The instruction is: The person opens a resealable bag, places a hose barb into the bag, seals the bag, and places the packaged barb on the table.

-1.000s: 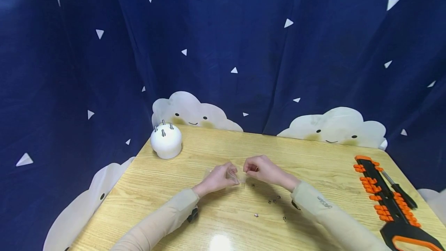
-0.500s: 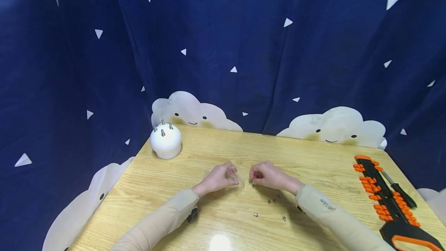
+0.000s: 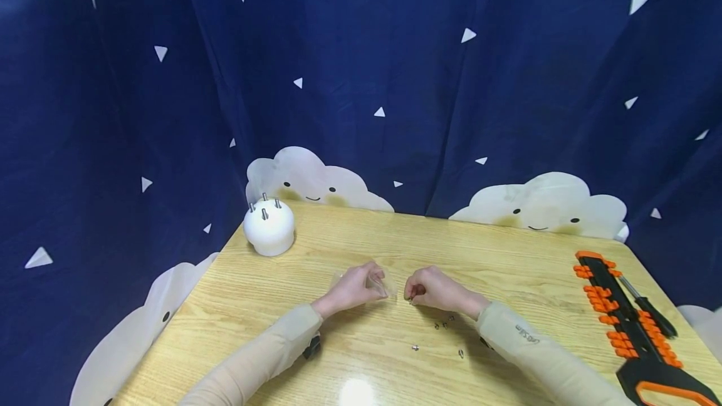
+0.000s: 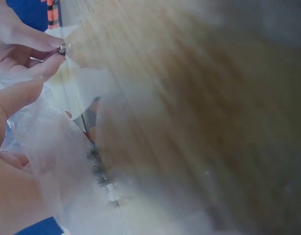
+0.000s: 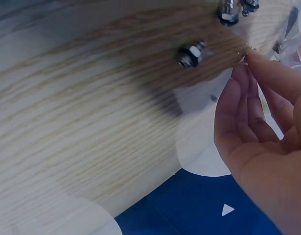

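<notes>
My left hand [image 3: 351, 287] grips a clear plastic bag [image 4: 52, 132] over the middle of the table. Small metal screws [image 4: 106, 183] show through the plastic in the left wrist view. To its right, my right hand [image 3: 439, 288] is low over the tabletop, thumb and fingers drawn together. Between those fingertips a small metal screw [image 4: 62, 49] is pinched, best seen in the left wrist view. Several loose screws lie nearer to me, among them one screw [image 3: 415, 348] and another screw [image 3: 460, 353]. One of the loose pieces [image 5: 191, 54] appears large in the right wrist view.
At the back left stands a white rounded object [image 3: 269, 234] with several metal rods pointing up. Along the right side lies a long black and orange rack [image 3: 617, 315], with a black-handled screwdriver [image 3: 654, 317] beside it. A dark blue curtain [image 3: 361, 67] hangs behind the table.
My right hand has moved away from the bag, right and down to a screw on the table, and now pinches it. The left hand and bag have stayed in place.
</notes>
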